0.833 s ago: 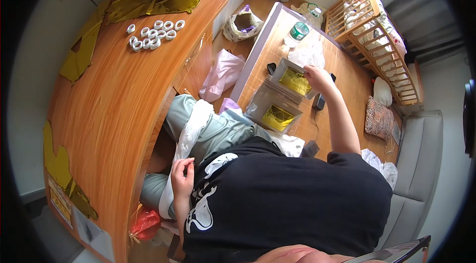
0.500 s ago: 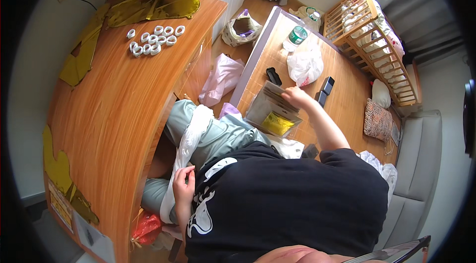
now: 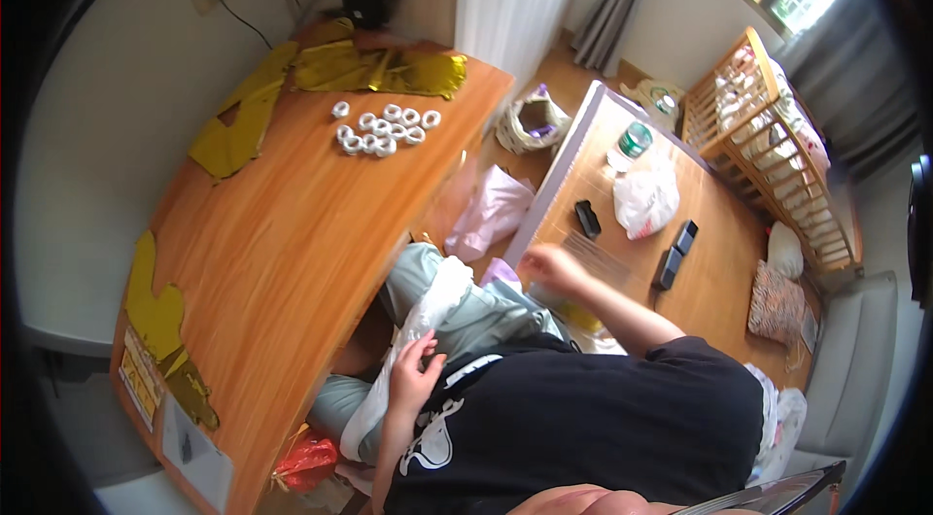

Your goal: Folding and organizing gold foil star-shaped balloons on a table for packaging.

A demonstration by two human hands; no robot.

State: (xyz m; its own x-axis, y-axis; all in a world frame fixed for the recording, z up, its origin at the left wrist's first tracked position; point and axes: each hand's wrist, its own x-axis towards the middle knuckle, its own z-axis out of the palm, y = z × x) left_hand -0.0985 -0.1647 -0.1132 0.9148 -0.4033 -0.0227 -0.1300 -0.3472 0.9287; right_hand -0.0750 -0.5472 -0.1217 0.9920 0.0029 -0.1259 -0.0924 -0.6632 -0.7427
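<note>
My left hand [image 3: 416,377] rests beside a long white plastic roll [image 3: 428,311] across my lap, its fingers loosely bent and apart. My right hand [image 3: 556,270] is over the near left part of the low surface, close to a clear plastic package [image 3: 595,253]. Its fingers are curled together and slightly blurred; whatever they hold is hidden. Below that forearm, a yellow foil piece [image 3: 583,318] shows partly in clear packaging. On the desk [image 3: 282,253] lie several white rings like tape rolls [image 3: 379,131] and flat gold foil pieces [image 3: 379,73].
Beyond my right hand are a black case [image 3: 587,219], a white plastic bag [image 3: 646,204], a green-labelled bottle [image 3: 634,140] and an open dark box [image 3: 676,256]. A pink bag [image 3: 491,212] lies between desk and low surface. A wooden crib [image 3: 768,136] stands at the far right.
My right hand has moved left, away from the upper edge of the clear packages. My left hand stays by the white roll. The whole view has shifted with my head.
</note>
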